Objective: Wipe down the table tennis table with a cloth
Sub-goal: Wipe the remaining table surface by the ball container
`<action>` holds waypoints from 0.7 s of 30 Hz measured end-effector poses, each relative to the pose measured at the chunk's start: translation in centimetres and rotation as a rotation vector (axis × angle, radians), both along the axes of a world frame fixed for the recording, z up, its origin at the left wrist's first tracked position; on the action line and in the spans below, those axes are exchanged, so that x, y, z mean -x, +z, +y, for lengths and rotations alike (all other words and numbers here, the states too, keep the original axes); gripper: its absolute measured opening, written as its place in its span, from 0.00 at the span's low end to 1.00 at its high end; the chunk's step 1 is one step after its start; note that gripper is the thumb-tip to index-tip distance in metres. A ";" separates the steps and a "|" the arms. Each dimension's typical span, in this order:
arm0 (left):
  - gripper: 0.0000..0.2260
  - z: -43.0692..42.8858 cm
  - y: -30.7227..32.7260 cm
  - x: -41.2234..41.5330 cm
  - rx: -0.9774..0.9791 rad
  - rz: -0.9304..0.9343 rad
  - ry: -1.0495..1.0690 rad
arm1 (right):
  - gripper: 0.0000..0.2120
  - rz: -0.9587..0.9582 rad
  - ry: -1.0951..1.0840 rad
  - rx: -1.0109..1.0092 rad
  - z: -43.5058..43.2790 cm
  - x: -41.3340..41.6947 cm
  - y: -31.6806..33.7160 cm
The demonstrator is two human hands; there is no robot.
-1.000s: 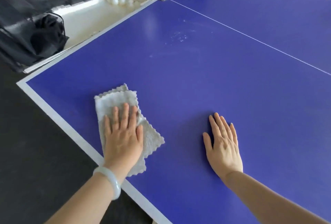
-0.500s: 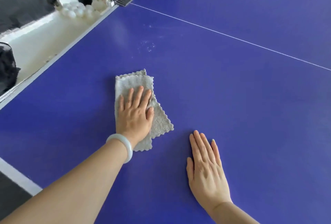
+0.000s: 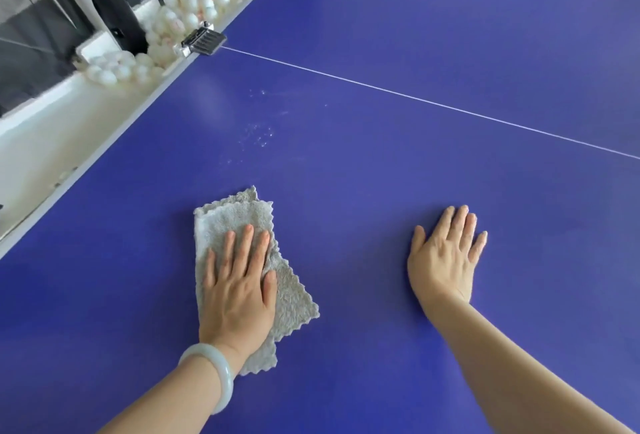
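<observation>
Under the left hand (image 3: 239,289), a folded, scallop-edged cloth (image 3: 239,225)

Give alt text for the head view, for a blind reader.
A left hand presses a grey scallop-edged cloth flat on a blue table tennis table; the right hand lies flat on bare surface nearby. White specks dot the table ahead of the cloth.

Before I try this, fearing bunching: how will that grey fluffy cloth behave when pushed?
The folded grey fluffy cloth looks soft and floppy; its layers will probably shift unless pressed flat, as the left hand does. On the smooth blue table it should glide easily. Lifted, it would likely droop.
</observation>
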State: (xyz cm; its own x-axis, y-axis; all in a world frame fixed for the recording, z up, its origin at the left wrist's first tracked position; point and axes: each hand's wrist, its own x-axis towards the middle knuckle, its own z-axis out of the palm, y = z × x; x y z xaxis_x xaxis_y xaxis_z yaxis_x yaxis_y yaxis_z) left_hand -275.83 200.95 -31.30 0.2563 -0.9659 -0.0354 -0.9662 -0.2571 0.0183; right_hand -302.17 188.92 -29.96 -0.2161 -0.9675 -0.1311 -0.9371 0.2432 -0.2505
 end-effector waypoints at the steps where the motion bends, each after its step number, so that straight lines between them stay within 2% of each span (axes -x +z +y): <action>1: 0.27 0.0 0.0 0.0 0.001 -0.013 -0.007 | 0.30 0.041 0.012 -0.007 -0.1 -0.2 -0.7; 5: 0.27 0.5 0.2 1.5 0.060 -0.013 -0.075 | 0.32 0.088 0.024 0.024 0.0 0.2 -1.7; 10: 0.28 -1.8 -0.2 10.5 0.031 0.139 -0.534 | 0.33 0.087 0.019 0.026 -0.1 0.1 -1.7; 14: 0.26 -9.5 -0.3 12.2 -0.023 0.182 -0.669 | 0.31 0.027 -0.015 0.042 -0.2 0.3 -1.4; 16: 0.26 -13.6 -0.4 9.8 -0.017 0.123 -0.630 | 0.30 0.012 -0.019 0.053 -0.2 0.4 -1.4; 19: 0.26 -17.7 -0.4 2.5 -0.024 0.053 -0.277 | 0.30 0.025 -0.015 0.049 -0.3 0.4 -1.5; 21: 0.26 -16.7 -0.1 -1.9 -0.021 0.029 -0.119 | 0.30 0.036 -0.005 0.042 -0.2 0.3 -1.6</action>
State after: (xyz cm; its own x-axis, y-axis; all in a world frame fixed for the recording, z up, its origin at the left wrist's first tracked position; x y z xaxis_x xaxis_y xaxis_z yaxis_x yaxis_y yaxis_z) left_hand -273.91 184.27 -31.43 0.1390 -0.9884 -0.0619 -0.9890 -0.1417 0.0421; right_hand -302.45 188.73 -31.57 -0.2250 -0.9709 -0.0821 -0.9444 0.2381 -0.2268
